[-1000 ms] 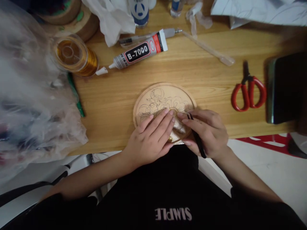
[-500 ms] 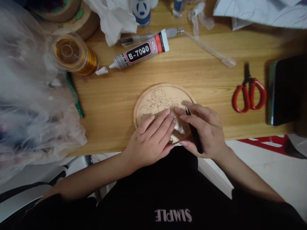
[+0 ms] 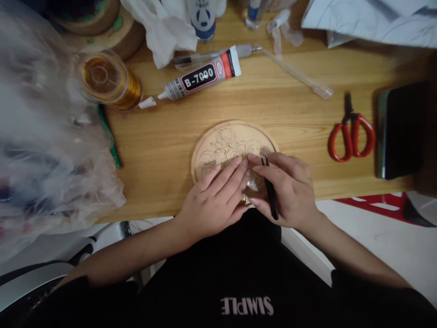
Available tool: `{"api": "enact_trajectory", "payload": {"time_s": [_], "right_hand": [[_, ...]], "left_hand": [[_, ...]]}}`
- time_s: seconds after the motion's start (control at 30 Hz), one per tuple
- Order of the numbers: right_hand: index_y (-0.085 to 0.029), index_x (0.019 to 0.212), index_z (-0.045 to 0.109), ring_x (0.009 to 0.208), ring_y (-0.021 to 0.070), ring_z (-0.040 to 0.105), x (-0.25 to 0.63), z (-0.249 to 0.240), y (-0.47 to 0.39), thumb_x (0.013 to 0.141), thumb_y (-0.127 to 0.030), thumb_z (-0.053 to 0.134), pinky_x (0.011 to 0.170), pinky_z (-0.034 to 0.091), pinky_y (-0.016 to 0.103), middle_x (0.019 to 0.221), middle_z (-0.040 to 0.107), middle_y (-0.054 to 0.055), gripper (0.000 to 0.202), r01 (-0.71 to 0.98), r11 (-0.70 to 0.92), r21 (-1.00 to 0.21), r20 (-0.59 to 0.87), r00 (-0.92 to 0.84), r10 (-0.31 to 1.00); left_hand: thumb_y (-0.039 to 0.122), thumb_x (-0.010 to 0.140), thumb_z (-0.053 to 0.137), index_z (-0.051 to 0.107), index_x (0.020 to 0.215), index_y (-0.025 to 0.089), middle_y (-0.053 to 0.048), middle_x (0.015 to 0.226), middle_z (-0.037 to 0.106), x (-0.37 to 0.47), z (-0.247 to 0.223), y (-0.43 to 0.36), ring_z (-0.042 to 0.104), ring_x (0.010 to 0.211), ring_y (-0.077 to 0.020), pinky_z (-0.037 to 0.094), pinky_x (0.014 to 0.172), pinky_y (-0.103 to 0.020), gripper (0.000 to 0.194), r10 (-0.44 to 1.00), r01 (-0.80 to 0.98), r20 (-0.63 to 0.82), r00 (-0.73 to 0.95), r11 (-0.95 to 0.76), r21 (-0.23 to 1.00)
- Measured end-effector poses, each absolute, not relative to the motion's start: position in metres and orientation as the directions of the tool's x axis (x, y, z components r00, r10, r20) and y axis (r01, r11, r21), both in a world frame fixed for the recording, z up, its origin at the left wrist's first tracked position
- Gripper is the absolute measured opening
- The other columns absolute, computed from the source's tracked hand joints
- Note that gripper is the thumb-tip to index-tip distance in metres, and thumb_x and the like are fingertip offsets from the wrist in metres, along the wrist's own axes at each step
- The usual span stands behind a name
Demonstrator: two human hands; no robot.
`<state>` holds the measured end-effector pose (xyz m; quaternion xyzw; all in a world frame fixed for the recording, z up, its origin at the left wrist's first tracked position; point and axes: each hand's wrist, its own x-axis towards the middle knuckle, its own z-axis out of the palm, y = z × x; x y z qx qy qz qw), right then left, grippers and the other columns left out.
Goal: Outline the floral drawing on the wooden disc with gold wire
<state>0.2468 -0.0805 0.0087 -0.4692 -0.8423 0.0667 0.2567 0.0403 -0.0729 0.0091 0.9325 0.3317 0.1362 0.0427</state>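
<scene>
A round wooden disc with a raised rim and line-drawn flowers lies at the table's near edge. My left hand rests flat over its lower part, fingers stretched out and pointing up and right. Black tweezers are held in my right hand, their tips pointing away from me. The right fingertips touch the disc just beside the left ones. Between the hands shows something shiny and silvery, with a bit of gold-coloured material below it. What lies under my left palm is hidden.
Beyond the disc lie a B-7000 glue tube, a spool of gold wire, a pen and a plastic dropper. Red-handled cutters and a dark phone-like device sit at right. Clear plastic bags fill the left.
My right hand has shifted slightly left, and the tweezers in it now stand more upright. The left hand stays in place. The whole view has moved a little.
</scene>
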Motion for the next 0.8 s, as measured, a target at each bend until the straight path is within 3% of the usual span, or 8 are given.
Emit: {"api": "enact_trajectory", "payload": {"time_s": [0.17,0.27,0.6,0.8], "right_hand": [[-0.017,0.121,0.053,0.118,0.0293,0.062,0.251,0.008,-0.079,0.094,-0.045,0.056,0.096,0.052,0.045,0.116,0.072,0.013,0.039,0.744,0.553,-0.375,0.370,-0.427,0.825],[-0.019,0.120,0.054,0.118,0.0281,0.063,0.253,0.007,-0.077,0.093,-0.042,0.059,0.095,0.052,0.044,0.117,0.070,0.013,0.036,0.736,0.549,-0.396,0.381,-0.412,0.828],[-0.024,0.124,0.054,0.115,0.0260,0.064,0.251,-0.001,-0.075,0.089,-0.026,0.067,0.091,0.054,0.043,0.110,0.074,0.007,0.038,0.726,0.574,-0.379,0.467,-0.385,0.796],[-0.026,0.122,0.055,0.112,0.0263,0.066,0.252,-0.005,-0.075,0.089,-0.027,0.065,0.089,0.056,0.043,0.112,0.073,0.008,0.035,0.730,0.561,-0.389,0.481,-0.359,0.800]], "left_hand": [[0.039,0.103,0.038,0.056,0.137,0.006,-0.008,0.145,0.057,0.040,0.007,-0.077,0.053,0.136,-0.0239,0.013,0.125,-0.039,0.051,0.653,0.634,0.238,0.719,-0.757,0.162],[0.039,0.104,0.037,0.059,0.135,0.007,-0.009,0.145,0.058,0.039,0.008,-0.078,0.051,0.137,-0.0254,0.011,0.126,-0.040,0.049,0.660,0.638,0.245,0.710,-0.750,0.173],[0.045,0.100,0.048,0.053,0.140,0.011,-0.016,0.146,0.055,0.035,0.006,-0.079,0.048,0.140,-0.0310,0.026,0.119,-0.047,0.053,0.681,0.629,0.246,0.690,-0.732,0.261],[0.030,0.097,0.055,0.043,0.145,0.012,-0.019,0.146,0.054,0.026,0.009,-0.078,0.041,0.145,-0.0303,0.037,0.117,-0.049,0.053,0.743,0.573,0.276,0.610,-0.653,0.495]]}}
